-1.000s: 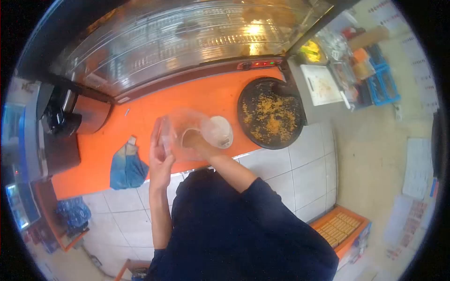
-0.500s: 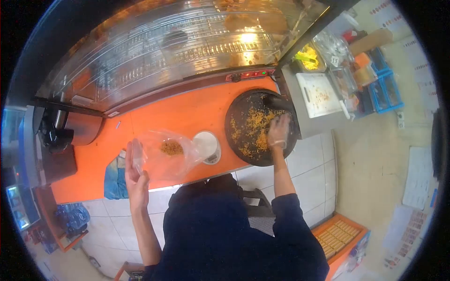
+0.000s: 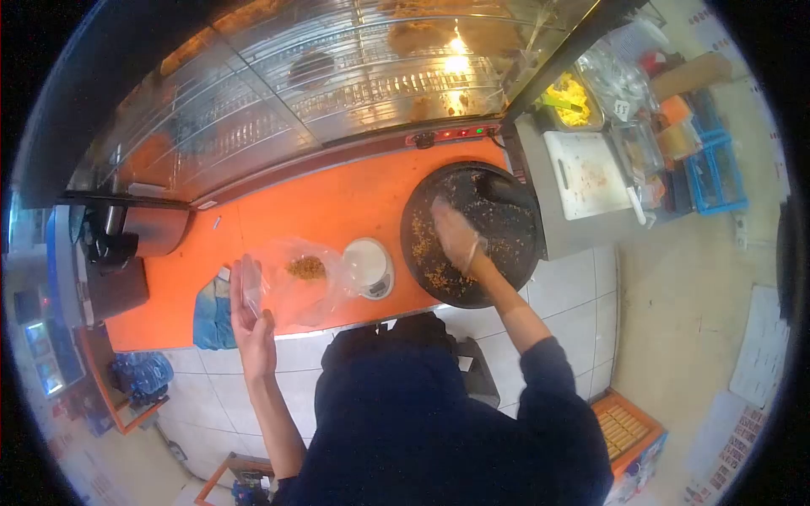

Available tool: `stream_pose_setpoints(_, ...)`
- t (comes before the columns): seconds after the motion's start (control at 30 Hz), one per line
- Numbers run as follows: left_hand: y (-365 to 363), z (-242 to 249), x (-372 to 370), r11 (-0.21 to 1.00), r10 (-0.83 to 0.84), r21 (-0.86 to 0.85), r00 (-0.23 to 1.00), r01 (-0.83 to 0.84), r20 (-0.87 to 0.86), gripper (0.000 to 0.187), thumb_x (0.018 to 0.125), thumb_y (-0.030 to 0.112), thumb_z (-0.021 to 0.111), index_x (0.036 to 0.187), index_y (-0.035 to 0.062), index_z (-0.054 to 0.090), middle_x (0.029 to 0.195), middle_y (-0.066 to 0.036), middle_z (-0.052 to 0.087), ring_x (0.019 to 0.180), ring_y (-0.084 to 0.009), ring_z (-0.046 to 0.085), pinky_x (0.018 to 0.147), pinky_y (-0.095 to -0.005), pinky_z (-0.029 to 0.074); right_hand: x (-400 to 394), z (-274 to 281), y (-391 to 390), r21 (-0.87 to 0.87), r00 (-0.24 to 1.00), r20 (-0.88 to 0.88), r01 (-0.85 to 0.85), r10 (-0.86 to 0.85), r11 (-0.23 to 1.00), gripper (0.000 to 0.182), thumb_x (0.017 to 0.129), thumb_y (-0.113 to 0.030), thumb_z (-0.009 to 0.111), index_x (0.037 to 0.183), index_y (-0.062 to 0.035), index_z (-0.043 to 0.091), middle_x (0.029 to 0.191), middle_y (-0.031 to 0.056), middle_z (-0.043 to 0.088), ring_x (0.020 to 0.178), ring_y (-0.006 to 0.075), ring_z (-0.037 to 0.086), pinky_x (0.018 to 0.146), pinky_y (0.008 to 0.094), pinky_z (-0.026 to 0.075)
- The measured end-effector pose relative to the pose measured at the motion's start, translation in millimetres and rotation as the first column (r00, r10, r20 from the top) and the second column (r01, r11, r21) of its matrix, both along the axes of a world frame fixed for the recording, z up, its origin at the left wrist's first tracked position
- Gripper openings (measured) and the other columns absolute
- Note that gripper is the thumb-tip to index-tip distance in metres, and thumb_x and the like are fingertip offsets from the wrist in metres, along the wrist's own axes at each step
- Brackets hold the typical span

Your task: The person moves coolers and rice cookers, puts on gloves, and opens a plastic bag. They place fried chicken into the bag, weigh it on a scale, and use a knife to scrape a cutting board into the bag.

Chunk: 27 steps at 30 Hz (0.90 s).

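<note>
A clear plastic bag (image 3: 291, 287) lies on the orange counter with brown-yellow crumbs (image 3: 306, 268) in it. My left hand (image 3: 251, 316) holds the bag's left end between thumb and fingers. Beside the bag's right end stands a small scale (image 3: 380, 285) with a white round top. My right hand (image 3: 458, 238), in a clear glove, is over the left part of a round black stone dish (image 3: 523, 240), among scattered crumbs (image 3: 439, 274). Its fingers look close together and blurred; whether anything is in them is hidden. A dark stone pestle (image 3: 504, 191) rests at the dish's upper right.
Behind the counter (image 3: 337, 202) stands a lit glass display case (image 3: 321, 101). A blue cloth (image 3: 215, 314) lies at the counter's left. On the right are a white cutting board (image 3: 586, 173), a tray of yellow food (image 3: 567, 105) and blue baskets (image 3: 717, 177).
My right hand has moved left across the dish, and fewer crumbs show at its upper middle. My left hand still holds the bag. The view has shifted slightly.
</note>
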State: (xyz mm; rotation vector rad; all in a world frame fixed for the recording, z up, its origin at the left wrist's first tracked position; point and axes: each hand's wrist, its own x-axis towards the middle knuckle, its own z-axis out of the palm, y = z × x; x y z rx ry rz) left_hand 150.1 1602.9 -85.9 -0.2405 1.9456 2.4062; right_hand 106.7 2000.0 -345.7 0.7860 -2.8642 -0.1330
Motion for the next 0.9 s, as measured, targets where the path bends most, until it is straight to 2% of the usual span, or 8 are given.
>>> stream_pose_setpoints(0.1,1.4,1.0,-0.7,1.000,0.018,-0.005,1.000,-0.018,-0.018,0.085,0.077,-0.009,0.052,0.155,0.0061,0.022,0.162,-0.012,0.022,0.149,-0.0253,0.022,0.112,-0.0324,0.035,15.0,97.2,-1.4,-0.509,0.897,0.428,0.139,0.110,0.850,0.041,0.091,-0.014,0.053,0.129,-0.0026,0.056,0.137,0.0193,0.052,0.129,0.0355,0.048,0.105,0.0465,0.040)
stream_pose_setpoints(0.13,0.6,1.2,1.7,1.000,0.025,-0.017,1.000,-0.025,-0.014,0.083,0.080,-0.006,0.056,0.155,0.0062,0.021,0.161,-0.012,0.023,0.149,-0.0253,0.023,0.114,-0.0349,0.034,-1.2,94.6,13.2,-0.362,0.990,0.140,0.024,0.029,0.932,0.041,0.088,-0.012,0.058,0.129,-0.0075,0.056,0.132,0.0184,0.055,0.124,0.0357,0.051,0.099,0.0510,0.042)
stream_pose_setpoints(0.23,4.0,4.3,4.5,0.998,0.054,-0.008,0.997,-0.054,-0.047,0.088,0.073,-0.013,0.047,0.156,0.0056,0.021,0.161,-0.009,0.023,0.149,-0.0238,0.022,0.103,-0.0260,0.042,-14.6,122.5,60.9,-0.023,0.859,-0.046,0.509,-0.510,0.860,0.062,0.087,-0.025,0.066,0.144,-0.0189,0.044,0.133,0.0225,0.053,0.123,0.0395,0.052,0.094,0.0480,0.044)
stream_pose_setpoints(0.33,-1.4,-6.9,5.2,0.998,0.063,-0.008,0.995,-0.064,-0.071,0.087,0.075,-0.010,0.051,0.155,0.0059,0.021,0.162,-0.009,0.023,0.149,-0.0241,0.022,0.101,-0.0256,0.043,-43.4,113.9,79.7,0.215,0.712,0.389,0.547,-0.585,0.809,0.064,0.088,-0.032,0.067,0.146,-0.0216,0.041,0.130,0.0251,0.053,0.120,0.0393,0.055,0.092,0.0489,0.046)
stream_pose_setpoints(0.43,-4.2,-6.5,3.8,0.999,0.034,0.011,0.996,-0.033,-0.080,0.085,0.079,-0.006,0.058,0.155,0.0065,0.022,0.161,-0.010,0.023,0.149,-0.0246,0.021,0.106,-0.0280,0.042,-44.3,139.8,72.9,0.069,0.466,0.579,0.790,-0.669,0.610,0.061,0.092,-0.037,0.064,0.146,-0.0206,0.041,0.124,0.0251,0.056,0.117,0.0393,0.058,0.091,0.0493,0.047)
stream_pose_setpoints(0.57,-2.0,-7.5,2.0,0.995,0.082,0.061,0.992,-0.076,-0.092,0.083,0.081,-0.005,0.060,0.155,0.0069,0.023,0.161,-0.010,0.024,0.149,-0.0249,0.022,0.109,-0.0306,0.041,-29.9,99.6,129.9,-0.412,0.683,0.655,0.681,-0.322,0.605,0.062,0.092,-0.044,0.064,0.143,-0.0177,0.042,0.118,0.0241,0.061,0.114,0.0393,0.060,0.091,0.0478,0.049)
stream_pose_setpoints(0.7,-4.3,-11.0,1.2,0.998,0.063,0.036,0.994,-0.060,-0.088,0.084,0.083,0.000,0.066,0.155,0.0071,0.023,0.161,-0.009,0.025,0.148,-0.0250,0.024,0.108,-0.0308,0.042,-35.1,108.7,116.4,-0.119,0.722,0.457,0.628,-0.520,0.769,0.050,0.089,-0.047,0.065,0.129,-0.0196,0.054,0.107,0.0202,0.062,0.099,0.0366,0.063,0.081,0.0473,0.052)
stream_pose_setpoints(0.9,3.7,-7.8,-2.0,0.998,0.053,-0.018,0.995,-0.054,-0.079,0.085,0.082,0.000,0.065,0.155,0.0056,0.022,0.161,-0.009,0.025,0.148,-0.0253,0.024,0.109,-0.0308,0.040,-35.8,90.3,99.8,0.026,0.898,0.262,0.361,-0.354,0.932,0.044,0.084,-0.047,0.068,0.119,-0.0223,0.058,0.112,0.0197,0.059,0.093,0.0339,0.063,0.075,0.0461,0.054)
